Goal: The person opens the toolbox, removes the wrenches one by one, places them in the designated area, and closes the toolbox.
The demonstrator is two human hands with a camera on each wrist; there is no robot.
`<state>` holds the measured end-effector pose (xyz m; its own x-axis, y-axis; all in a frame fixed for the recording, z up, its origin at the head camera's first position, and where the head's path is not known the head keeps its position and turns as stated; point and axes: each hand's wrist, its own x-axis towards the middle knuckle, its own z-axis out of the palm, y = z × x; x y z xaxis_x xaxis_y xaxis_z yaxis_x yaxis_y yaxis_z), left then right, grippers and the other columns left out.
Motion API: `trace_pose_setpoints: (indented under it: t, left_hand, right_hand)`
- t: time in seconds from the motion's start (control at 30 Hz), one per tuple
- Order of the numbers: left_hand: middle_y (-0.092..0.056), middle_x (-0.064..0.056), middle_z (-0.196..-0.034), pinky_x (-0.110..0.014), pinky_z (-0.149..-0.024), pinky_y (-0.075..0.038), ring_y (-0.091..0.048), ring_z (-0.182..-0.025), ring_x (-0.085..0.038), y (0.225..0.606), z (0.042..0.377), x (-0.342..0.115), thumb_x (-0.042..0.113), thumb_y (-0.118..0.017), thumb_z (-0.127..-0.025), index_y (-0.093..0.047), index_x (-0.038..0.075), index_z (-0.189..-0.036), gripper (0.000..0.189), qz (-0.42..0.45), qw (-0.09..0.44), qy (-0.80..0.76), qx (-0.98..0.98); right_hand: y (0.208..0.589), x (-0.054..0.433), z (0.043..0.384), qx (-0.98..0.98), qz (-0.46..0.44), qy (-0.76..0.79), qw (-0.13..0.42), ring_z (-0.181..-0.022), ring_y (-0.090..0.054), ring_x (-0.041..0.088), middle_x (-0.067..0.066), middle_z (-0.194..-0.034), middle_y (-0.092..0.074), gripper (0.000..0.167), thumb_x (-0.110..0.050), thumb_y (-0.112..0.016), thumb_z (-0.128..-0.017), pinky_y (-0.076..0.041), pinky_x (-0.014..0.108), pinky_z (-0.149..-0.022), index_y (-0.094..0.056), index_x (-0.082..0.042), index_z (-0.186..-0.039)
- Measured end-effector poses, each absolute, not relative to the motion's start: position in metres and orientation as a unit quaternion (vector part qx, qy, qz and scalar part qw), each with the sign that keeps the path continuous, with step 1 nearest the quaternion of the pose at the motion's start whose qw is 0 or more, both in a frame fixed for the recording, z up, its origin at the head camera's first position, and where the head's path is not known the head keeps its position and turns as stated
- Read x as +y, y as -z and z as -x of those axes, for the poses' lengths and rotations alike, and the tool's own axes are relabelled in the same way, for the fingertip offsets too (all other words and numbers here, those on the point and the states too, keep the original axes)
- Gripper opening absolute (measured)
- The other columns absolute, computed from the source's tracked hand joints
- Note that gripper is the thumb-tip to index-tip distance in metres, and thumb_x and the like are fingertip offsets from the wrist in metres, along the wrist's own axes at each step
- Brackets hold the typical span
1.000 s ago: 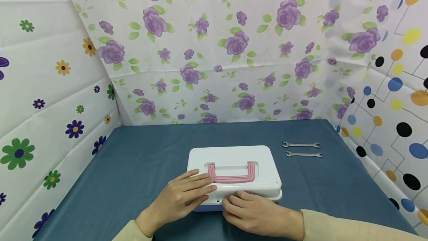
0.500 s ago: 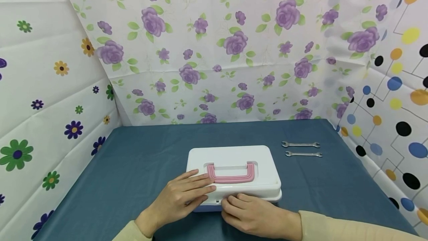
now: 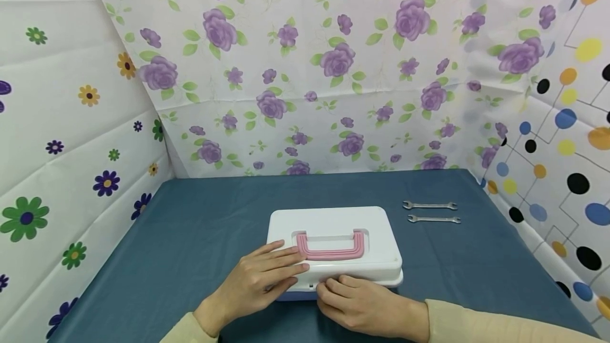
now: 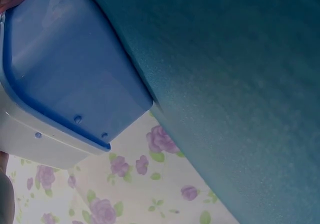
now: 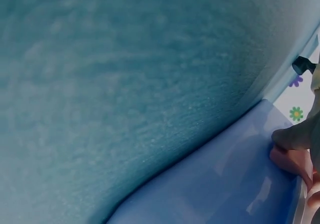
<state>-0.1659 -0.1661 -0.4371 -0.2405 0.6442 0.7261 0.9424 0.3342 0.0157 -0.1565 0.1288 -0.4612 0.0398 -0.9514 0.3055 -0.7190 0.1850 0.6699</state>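
A storage box with a white lid and a blue base (image 3: pixel 296 296) sits on the cloth; a pink carry handle (image 3: pixel 331 254) lies folded on its lid (image 3: pixel 329 221). My left hand (image 3: pixel 259 277) rests on the lid's left front part with straight fingers, fingertips at the handle's left end. At the middle of the front edge, my right hand (image 3: pixel 364 303) curls its fingers over the rim. The right wrist view has its thumb (image 5: pixel 292 136) against a pink latch (image 5: pixel 290 164) on the front of the blue base. The lid is down on the base.
Two open-ended wrenches (image 3: pixel 429 206) lie side by side at the back right of the blue cloth (image 3: pixel 205 226). Patterned fabric sheets (image 3: pixel 310 68) hang behind the table and along both sides.
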Motion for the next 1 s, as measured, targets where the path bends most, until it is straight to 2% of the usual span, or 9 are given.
trace_pose_setpoints:
  t: [0.33,0.53,0.77,1.0]
  left_hand:
    - [-0.070,-0.002,-0.136,-0.039,-0.118,-0.041,-0.066,-0.125,-0.018,0.436,0.166,-0.166,0.020,-0.076,-0.097,-0.070,0.014,-0.138,0.042,0.525,0.317,0.231,-0.755]
    - [-0.070,-0.001,-0.135,-0.040,-0.117,-0.042,-0.066,-0.125,-0.017,0.436,0.165,-0.165,0.020,-0.077,-0.096,-0.070,0.016,-0.137,0.042,0.521,0.315,0.239,-0.757]
    - [-0.071,0.001,-0.133,-0.040,-0.117,-0.042,-0.066,-0.124,-0.015,0.435,0.164,-0.163,0.021,-0.074,-0.099,-0.071,0.018,-0.136,0.038,0.512,0.307,0.247,-0.764]
    - [-0.071,0.002,-0.133,-0.039,-0.118,-0.041,-0.065,-0.125,-0.013,0.435,0.164,-0.163,0.020,-0.076,-0.098,-0.071,0.019,-0.137,0.039,0.505,0.296,0.254,-0.770]
  right_hand:
    - [0.461,0.129,0.155,-0.678,-0.619,0.149,0.368,-0.106,-0.058,0.017,0.005,-0.126,-0.062,0.042,-0.011,-0.031,-0.115,-0.047,0.027,-0.085,-0.071,-0.018,-0.121]
    - [0.454,0.128,0.155,-0.690,-0.635,0.096,0.335,-0.102,-0.055,0.018,0.006,-0.125,-0.062,0.040,-0.014,-0.032,-0.115,-0.048,0.028,-0.085,-0.072,-0.015,-0.119]
    - [0.452,0.130,0.154,-0.700,-0.638,0.066,0.314,-0.107,-0.055,0.017,0.005,-0.127,-0.062,0.040,-0.016,-0.032,-0.116,-0.049,0.028,-0.090,-0.072,-0.015,-0.120]
    - [0.454,0.130,0.154,-0.704,-0.638,0.050,0.308,-0.108,-0.056,0.017,0.005,-0.127,-0.063,0.038,-0.017,-0.034,-0.116,-0.049,0.028,-0.091,-0.072,-0.015,-0.119]
